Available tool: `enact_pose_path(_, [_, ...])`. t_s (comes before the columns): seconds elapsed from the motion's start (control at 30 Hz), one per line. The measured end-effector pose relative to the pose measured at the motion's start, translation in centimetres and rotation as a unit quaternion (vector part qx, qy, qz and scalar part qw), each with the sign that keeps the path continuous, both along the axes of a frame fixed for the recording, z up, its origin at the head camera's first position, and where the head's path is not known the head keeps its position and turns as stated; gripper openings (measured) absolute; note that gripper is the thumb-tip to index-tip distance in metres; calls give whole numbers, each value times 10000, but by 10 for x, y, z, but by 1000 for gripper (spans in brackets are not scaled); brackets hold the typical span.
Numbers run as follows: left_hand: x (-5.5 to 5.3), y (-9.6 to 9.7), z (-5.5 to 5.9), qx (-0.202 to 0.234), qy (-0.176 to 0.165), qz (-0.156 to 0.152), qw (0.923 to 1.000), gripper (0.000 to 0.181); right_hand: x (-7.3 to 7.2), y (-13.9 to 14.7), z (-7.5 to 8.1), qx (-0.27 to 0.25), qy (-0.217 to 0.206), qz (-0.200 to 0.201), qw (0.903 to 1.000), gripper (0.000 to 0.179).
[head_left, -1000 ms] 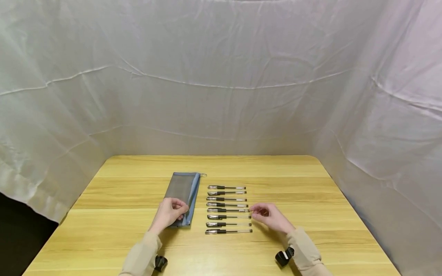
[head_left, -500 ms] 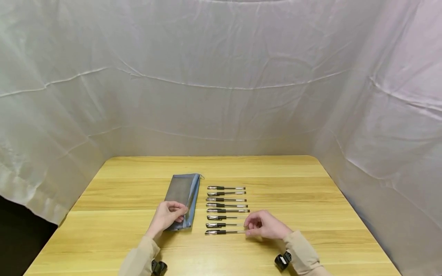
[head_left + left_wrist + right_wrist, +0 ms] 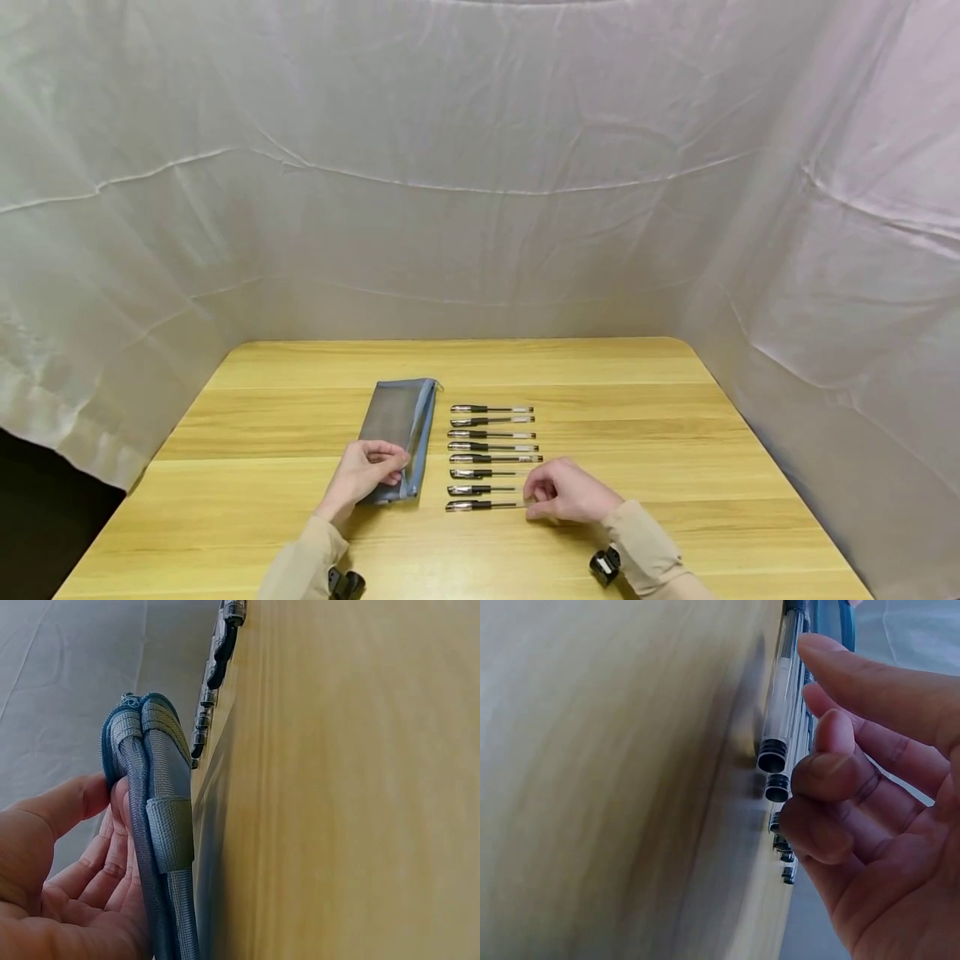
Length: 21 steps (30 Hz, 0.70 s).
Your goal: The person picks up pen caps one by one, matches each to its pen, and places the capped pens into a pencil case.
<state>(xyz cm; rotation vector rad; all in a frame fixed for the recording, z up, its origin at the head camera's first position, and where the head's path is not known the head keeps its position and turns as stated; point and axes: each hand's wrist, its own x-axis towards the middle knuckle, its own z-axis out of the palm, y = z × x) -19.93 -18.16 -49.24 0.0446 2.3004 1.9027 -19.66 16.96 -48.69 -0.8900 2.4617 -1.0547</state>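
Through the head camera I had a grey mesh pouch with blue trim resting on the wooden table. The left hand was at the near part of the pouch, and its grip was narrow: in the left wrist view I saw thumb and fingers pinching the pouch by its blue zippered edge.

To the right of the pouch lay a row of eight pens, parallel and spaced slightly apart, their clip ends toward the pouch and their black-plugged clear ends away from it.

The right hand was on the far side of the pens from the pouch, beside the clear ends of those level with the pouch's near end. I saw its fingers curled and the gap to the thumb narrow, but I could not tell whether it held a pen or only hovered there.

Beyond the pouch, and to both sides of it, hung a pale curtain.
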Motion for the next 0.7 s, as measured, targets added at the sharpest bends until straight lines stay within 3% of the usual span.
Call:
enact_pose_path(0.2, [-1, 0, 0, -5, -20, 25, 10000, 26, -1, -3, 0, 193, 238, 22, 9995, 12])
enact_pose_path(0.7, [-1, 0, -1, 22, -3, -21, 10000, 27, -3, -4, -4, 248, 369, -72, 9990, 12])
